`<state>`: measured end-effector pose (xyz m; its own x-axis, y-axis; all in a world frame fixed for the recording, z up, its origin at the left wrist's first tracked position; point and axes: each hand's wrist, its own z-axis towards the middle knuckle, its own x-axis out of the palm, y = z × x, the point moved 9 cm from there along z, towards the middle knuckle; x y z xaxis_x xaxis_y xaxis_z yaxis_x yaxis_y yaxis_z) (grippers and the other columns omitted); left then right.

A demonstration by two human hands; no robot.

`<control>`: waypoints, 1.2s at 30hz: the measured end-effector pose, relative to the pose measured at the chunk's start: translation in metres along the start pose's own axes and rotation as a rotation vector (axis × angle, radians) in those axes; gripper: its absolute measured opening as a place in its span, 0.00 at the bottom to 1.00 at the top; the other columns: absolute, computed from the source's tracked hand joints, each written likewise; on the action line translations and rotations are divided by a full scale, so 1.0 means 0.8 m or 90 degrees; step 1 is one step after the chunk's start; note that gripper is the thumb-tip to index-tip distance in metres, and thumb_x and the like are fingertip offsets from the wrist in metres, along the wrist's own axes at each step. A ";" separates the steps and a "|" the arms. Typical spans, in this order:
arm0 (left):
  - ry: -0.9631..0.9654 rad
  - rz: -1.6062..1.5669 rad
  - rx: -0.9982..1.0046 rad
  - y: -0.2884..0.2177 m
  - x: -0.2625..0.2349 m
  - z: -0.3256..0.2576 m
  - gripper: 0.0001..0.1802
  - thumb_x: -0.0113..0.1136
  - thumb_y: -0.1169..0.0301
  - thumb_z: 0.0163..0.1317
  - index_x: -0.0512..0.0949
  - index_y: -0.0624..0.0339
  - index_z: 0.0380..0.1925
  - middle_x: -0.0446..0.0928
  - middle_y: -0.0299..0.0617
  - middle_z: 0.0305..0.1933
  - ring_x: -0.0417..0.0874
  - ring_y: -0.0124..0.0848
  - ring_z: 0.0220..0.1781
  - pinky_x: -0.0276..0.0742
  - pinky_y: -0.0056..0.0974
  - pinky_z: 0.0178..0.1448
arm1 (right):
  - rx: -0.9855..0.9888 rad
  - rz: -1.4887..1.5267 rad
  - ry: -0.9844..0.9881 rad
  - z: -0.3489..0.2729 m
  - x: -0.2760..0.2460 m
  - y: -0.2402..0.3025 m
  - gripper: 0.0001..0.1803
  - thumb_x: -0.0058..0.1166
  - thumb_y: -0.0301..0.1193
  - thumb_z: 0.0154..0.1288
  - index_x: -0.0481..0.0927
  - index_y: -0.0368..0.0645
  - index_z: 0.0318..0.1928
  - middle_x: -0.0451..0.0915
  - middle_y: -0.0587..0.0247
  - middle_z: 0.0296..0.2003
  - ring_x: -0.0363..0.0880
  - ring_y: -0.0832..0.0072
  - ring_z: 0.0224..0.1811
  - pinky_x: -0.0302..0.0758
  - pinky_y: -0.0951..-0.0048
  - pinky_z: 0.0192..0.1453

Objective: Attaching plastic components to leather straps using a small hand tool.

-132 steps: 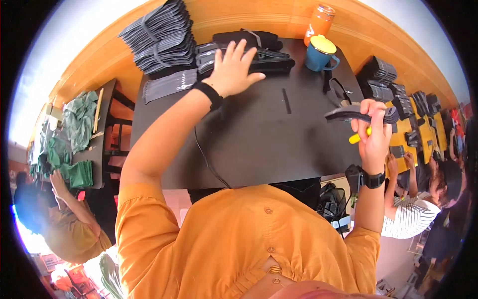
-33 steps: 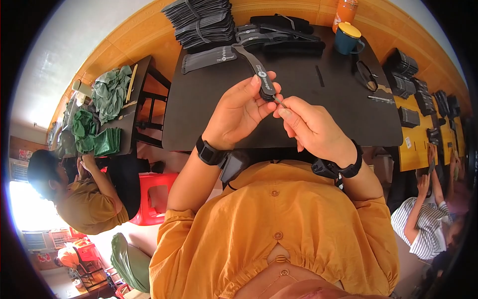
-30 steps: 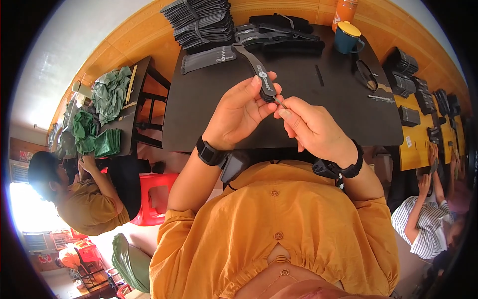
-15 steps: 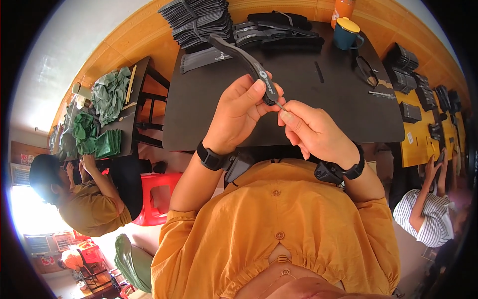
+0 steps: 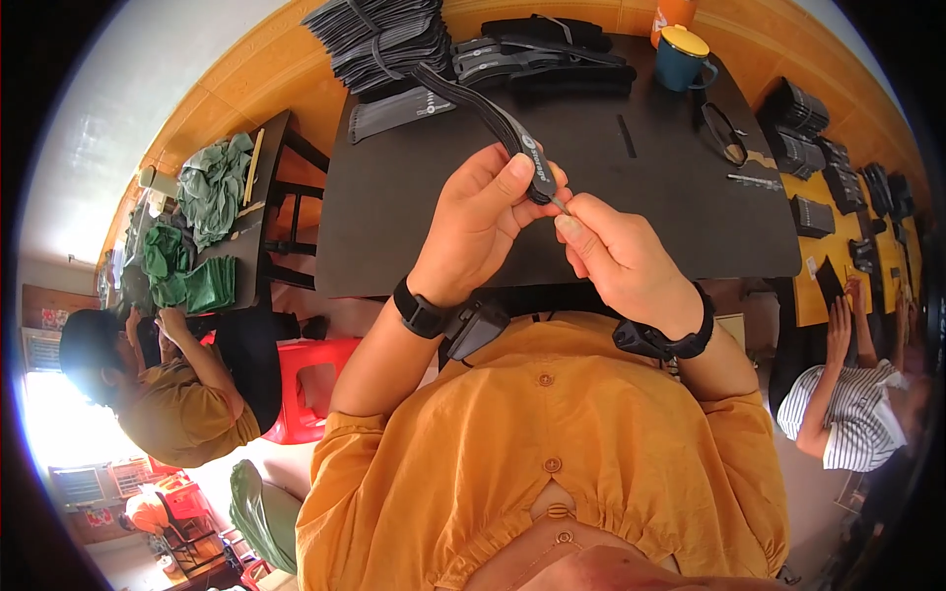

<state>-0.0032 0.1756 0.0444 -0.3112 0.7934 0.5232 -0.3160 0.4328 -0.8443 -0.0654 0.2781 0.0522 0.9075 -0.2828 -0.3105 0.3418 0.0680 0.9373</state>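
The left hand [image 5: 483,222] is pinched shut on a black strap [image 5: 493,113] (round pale label near its end), held above the near edge of the black table [image 5: 414,217]. The right hand [image 5: 616,256] has its fingertips closed together at the strap's tip. Stacks of grey straps [image 5: 379,39] sit far left, a blue mug [image 5: 682,57] with a yellow lid far right, orange floor all round.

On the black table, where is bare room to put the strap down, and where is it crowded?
The black table is bare across its near half, from its left edge to below the scissors. A smaller patch lies between the black strip and the scissors. The far edge is crowded: stacked grey pieces, dark straps, a blue mug.
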 end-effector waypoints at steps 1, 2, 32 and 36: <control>0.001 0.001 -0.002 0.002 0.001 0.002 0.16 0.52 0.63 0.74 0.72 0.63 0.53 0.80 0.46 0.47 0.82 0.33 0.48 0.79 0.36 0.54 | 0.000 0.001 -0.002 0.000 0.001 -0.004 0.10 0.44 0.32 0.78 0.71 0.37 0.40 0.72 0.66 0.21 0.71 0.79 0.22 0.68 0.74 0.28; 0.004 0.009 0.001 0.003 0.001 0.003 0.16 0.52 0.63 0.74 0.72 0.63 0.53 0.80 0.46 0.47 0.82 0.33 0.48 0.79 0.37 0.54 | 0.004 0.047 -0.013 0.000 0.001 -0.009 0.11 0.44 0.33 0.78 0.71 0.38 0.39 0.71 0.67 0.20 0.69 0.80 0.20 0.67 0.75 0.26; -0.019 0.158 -0.089 0.049 0.043 0.076 0.15 0.54 0.64 0.73 0.72 0.65 0.49 0.80 0.45 0.46 0.83 0.30 0.47 0.81 0.35 0.53 | 0.198 0.412 0.130 -0.010 -0.072 -0.073 0.18 0.42 0.40 0.79 0.70 0.44 0.32 0.64 0.74 0.15 0.54 0.89 0.11 0.53 0.82 0.13; -0.031 0.278 -0.079 0.059 0.053 0.088 0.15 0.54 0.64 0.73 0.72 0.65 0.50 0.81 0.45 0.47 0.83 0.30 0.47 0.81 0.36 0.53 | 0.207 0.404 0.075 -0.011 -0.089 -0.088 0.18 0.42 0.40 0.79 0.70 0.44 0.32 0.64 0.74 0.16 0.54 0.89 0.11 0.52 0.83 0.13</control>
<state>-0.0945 0.1993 0.0351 -0.4341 0.8933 0.1169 -0.0364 0.1122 -0.9930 -0.1523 0.3021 0.0070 0.9337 -0.1768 0.3115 -0.3329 -0.1079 0.9368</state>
